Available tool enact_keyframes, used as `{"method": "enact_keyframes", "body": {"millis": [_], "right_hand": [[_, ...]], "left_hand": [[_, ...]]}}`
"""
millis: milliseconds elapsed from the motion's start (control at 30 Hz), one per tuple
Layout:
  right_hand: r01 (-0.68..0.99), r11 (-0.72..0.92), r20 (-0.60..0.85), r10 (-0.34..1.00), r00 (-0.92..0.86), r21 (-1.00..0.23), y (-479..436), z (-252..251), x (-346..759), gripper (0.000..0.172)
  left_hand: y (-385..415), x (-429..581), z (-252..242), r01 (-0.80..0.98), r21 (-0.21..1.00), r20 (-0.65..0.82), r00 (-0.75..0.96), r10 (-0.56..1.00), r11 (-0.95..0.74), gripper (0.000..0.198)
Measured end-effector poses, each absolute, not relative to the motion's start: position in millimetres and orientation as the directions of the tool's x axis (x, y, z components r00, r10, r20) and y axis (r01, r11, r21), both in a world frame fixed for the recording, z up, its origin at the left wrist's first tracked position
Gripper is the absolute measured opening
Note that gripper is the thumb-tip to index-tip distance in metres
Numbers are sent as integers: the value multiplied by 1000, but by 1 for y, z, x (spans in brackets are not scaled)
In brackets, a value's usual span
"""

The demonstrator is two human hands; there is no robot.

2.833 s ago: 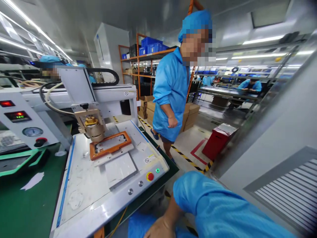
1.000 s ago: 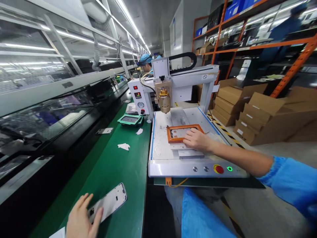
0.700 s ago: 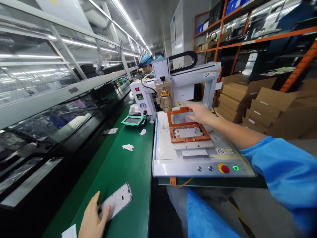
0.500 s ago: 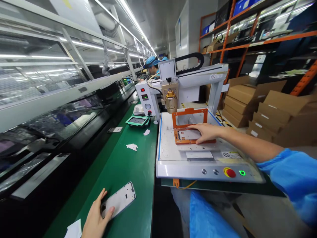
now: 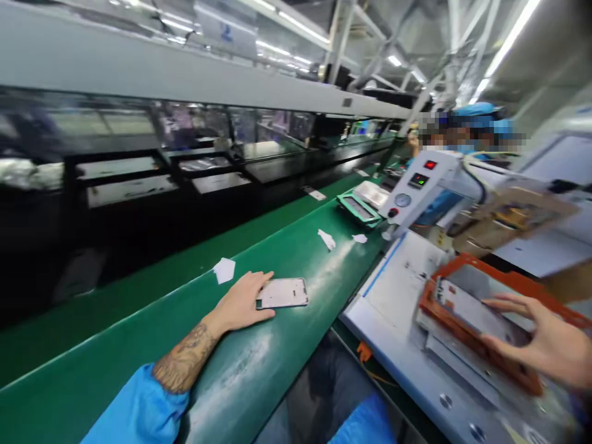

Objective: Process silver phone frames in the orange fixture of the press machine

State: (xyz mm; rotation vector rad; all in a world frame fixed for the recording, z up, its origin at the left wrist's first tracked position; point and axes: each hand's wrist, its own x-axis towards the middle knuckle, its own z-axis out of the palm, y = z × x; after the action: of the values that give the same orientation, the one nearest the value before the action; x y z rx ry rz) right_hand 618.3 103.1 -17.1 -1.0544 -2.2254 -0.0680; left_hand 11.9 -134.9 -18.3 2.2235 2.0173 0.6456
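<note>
My left hand lies on the green bench with thumb and fingers on either side of a pale, flat phone frame, gripping its near end. The frame lies flat, with small cutouts toward its far end. Over on the machine, my right hand spans a second phone frame, thumb on one edge and fingers on the other. That frame sits in an orange fixture whose hinged lid stands raised behind it. Motion blurs the right hand, and its palm side is partly hidden.
The white desktop machine has a control box and a blurred brass-coloured head above the fixture. White paper scraps and a green-framed fixture lie on the green bench. Co-workers are farther along.
My view has swung left, so the machine now appears at the right. Both hands stay at their phone frames; the left fingers have closed in along the frame's edges.
</note>
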Motion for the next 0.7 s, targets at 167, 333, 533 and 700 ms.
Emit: {"method": "enact_keyframes", "body": {"millis": [167,333,533,700], "right_hand": [[466,864,339,504,-795,-190,73,3,393,73],[514,830,243,555,-795,-216,63,15,236,72],[52,935,392,197,-899,-352,-28,-19,230,96],[75,909,332,225,-916,-410,-76,-51,263,96]], "left_hand": [[-172,25,-17,938,317,219,71,973,-140,92],[-209,34,-18,940,320,200,58,978,-122,88],[-218,29,-15,876,452,261,48,964,-166,79],[-227,9,-27,666,745,266,-237,934,-43,58]]}}
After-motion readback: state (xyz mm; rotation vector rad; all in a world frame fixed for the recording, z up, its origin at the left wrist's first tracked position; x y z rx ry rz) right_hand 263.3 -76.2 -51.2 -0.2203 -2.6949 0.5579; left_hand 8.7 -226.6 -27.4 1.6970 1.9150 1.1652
